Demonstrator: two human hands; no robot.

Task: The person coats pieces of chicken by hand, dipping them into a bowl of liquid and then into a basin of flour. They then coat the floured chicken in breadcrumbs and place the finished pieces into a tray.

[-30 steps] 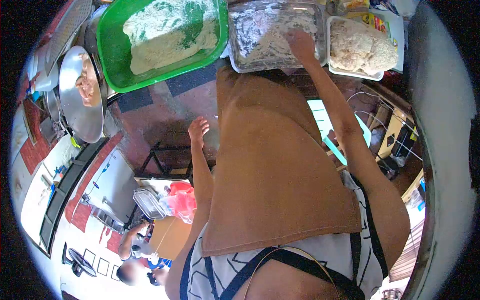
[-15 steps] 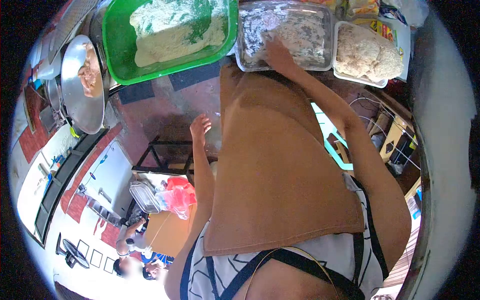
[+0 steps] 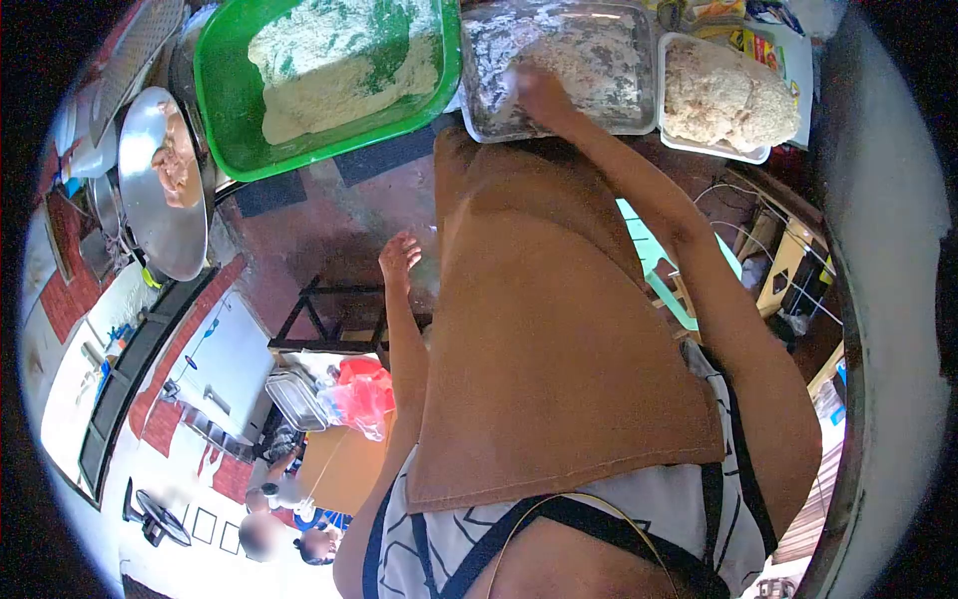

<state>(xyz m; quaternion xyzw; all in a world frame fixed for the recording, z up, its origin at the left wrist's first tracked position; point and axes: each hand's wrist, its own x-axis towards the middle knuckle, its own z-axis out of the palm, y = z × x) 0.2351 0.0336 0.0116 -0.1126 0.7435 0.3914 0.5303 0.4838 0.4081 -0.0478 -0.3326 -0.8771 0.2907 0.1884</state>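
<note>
The right hand (image 3: pixel 544 98) reaches over the near edge of a clear tray (image 3: pixel 589 131) and into its left half, fingertips pointing towards the left edge. Its fingers are bent down at the floury layer (image 3: pixel 604 65) that covers the tray's bottom; they blur there, so I cannot tell whether they are apart, together or pinching something. The left hand (image 3: pixel 401 258) hangs free in the air beside the brown apron (image 3: pixel 559 309), fingers loosely curled and slightly apart.

Just beyond the clear tray's left edge stands a green tub (image 3: pixel 329 159). White flour (image 3: pixel 334 85) lies across its middle and up to its right side, with green showing through near the upper right corner. Just beside the clear tray's right edge sits a white tray (image 3: pixel 733 152), heaped with a pale, crumbly-coated mass (image 3: pixel 733 95) that rises above its rim. Yellow packets (image 3: pixel 755 48) lie behind its upper right corner. Left of the tub, a metal bowl (image 3: pixel 150 235) carries pinkish raw meat (image 3: pixel 175 165) towards its right edge.
</note>
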